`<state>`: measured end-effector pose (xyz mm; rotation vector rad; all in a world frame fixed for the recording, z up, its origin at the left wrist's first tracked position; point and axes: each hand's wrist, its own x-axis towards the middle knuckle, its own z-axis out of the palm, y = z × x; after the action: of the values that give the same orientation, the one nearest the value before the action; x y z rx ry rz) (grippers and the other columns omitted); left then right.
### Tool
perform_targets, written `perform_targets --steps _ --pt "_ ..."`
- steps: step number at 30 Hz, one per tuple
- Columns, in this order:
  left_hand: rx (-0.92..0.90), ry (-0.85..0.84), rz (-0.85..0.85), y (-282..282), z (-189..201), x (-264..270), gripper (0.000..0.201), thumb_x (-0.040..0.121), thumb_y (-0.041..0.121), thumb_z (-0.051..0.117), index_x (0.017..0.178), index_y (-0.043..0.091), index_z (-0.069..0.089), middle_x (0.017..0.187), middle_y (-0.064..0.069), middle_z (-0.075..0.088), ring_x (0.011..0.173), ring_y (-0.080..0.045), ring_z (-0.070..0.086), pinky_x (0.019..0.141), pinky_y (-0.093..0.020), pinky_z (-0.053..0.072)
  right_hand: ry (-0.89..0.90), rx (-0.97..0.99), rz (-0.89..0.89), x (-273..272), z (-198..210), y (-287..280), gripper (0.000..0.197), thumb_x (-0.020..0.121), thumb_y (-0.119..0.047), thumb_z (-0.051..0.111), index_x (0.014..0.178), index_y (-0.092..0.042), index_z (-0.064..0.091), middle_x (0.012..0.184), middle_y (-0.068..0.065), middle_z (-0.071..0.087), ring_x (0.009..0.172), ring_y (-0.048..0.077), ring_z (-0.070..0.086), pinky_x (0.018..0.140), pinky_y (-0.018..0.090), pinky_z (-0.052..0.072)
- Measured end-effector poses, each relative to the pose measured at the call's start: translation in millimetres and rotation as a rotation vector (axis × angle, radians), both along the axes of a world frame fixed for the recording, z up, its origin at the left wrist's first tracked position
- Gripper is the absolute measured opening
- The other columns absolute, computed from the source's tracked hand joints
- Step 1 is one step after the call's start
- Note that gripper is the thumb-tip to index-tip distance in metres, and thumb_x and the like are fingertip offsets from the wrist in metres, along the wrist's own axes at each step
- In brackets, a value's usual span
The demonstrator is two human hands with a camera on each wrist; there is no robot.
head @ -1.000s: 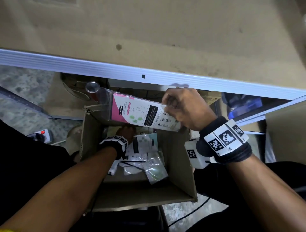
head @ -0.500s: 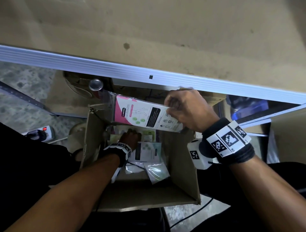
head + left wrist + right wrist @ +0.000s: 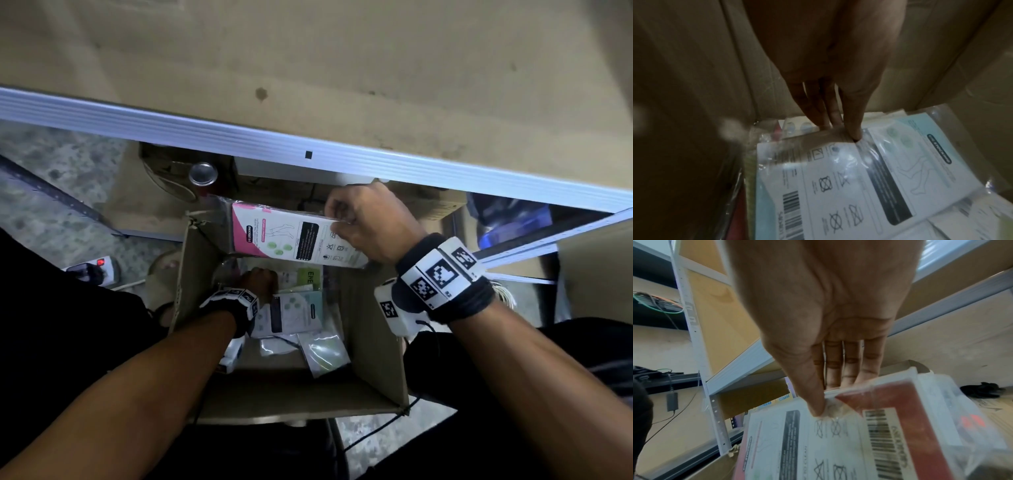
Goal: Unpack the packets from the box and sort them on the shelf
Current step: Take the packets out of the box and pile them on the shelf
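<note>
The open cardboard box [image 3: 191,274] is sitting on the floor below the shelf [image 3: 308,150], and several flat packets in clear wrap are lying loose on its bottom. The right hand [image 3: 370,222] is holding a pink-and-white packet [image 3: 287,240] above the far end of the box, just under the shelf edge, thumb and fingers [image 3: 851,366] pinching its end. The left hand [image 3: 258,279] is reaching down inside the box, its fingers [image 3: 830,110] pressed together and straight, their tips touching the far edge of a blue-and-white packet [image 3: 849,186] lying on top of the others.
</note>
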<state>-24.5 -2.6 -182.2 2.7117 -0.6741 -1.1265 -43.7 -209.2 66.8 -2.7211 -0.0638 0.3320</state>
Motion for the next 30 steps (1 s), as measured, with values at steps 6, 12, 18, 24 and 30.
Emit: perform_targets --steps 6,12,18,24,30 --pt "-0.079 -0.003 0.097 3.4 19.6 -13.6 0.033 0.079 0.013 0.075 0.111 0.012 0.065 0.116 -0.014 0.067 0.108 -0.032 0.063 0.092 -0.038 0.053 -0.015 -0.056 0.029 -4.5 -0.1 9.8 0.013 0.085 -0.018 0.07 0.09 -0.025 0.061 0.09 -0.005 0.066 0.084 0.017 0.064 0.076 0.039 0.058" --pt "-0.168 -0.026 0.117 3.1 47.5 -30.2 0.026 0.084 0.018 0.072 0.11 0.017 0.071 0.114 -0.007 0.069 0.108 -0.024 0.064 0.09 -0.027 0.049 -0.072 -0.143 -0.004 -13.1 3.9 16.5 0.009 0.085 -0.016 0.067 0.09 -0.023 0.064 0.094 0.002 0.068 0.087 0.025 0.063 0.077 0.035 0.052" --pt "-0.224 -0.109 0.086 6.7 87.4 -45.3 0.024 0.087 0.005 0.061 0.099 0.021 0.074 0.102 -0.002 0.073 0.099 -0.021 0.068 0.08 -0.024 0.051 -0.05 -0.162 -0.08 -25.4 4.5 19.8 0.012 0.087 -0.015 0.067 0.094 -0.023 0.063 0.097 -0.001 0.065 0.086 0.021 0.062 0.078 0.037 0.054" --pt "-0.256 -0.199 -0.068 8.3 136.2 -54.2 0.025 0.078 0.001 0.063 0.092 0.019 0.074 0.093 -0.001 0.075 0.09 -0.021 0.071 0.08 -0.031 0.057 -0.096 -0.23 -0.091 -46.7 16.2 17.5 0.015 0.088 -0.014 0.064 0.101 -0.021 0.064 0.102 0.002 0.068 0.089 0.024 0.063 0.084 0.041 0.056" --pt "-0.384 -0.197 -0.112 7.8 185.5 -52.1 0.023 0.075 -0.004 0.068 0.075 0.018 0.076 0.073 0.004 0.075 0.069 -0.009 0.07 0.066 -0.021 0.054 -0.13 -0.293 -0.108 -66.0 42.4 13.1 0.013 0.088 -0.011 0.061 0.098 -0.02 0.063 0.102 0.003 0.066 0.091 0.024 0.06 0.081 0.038 0.054"
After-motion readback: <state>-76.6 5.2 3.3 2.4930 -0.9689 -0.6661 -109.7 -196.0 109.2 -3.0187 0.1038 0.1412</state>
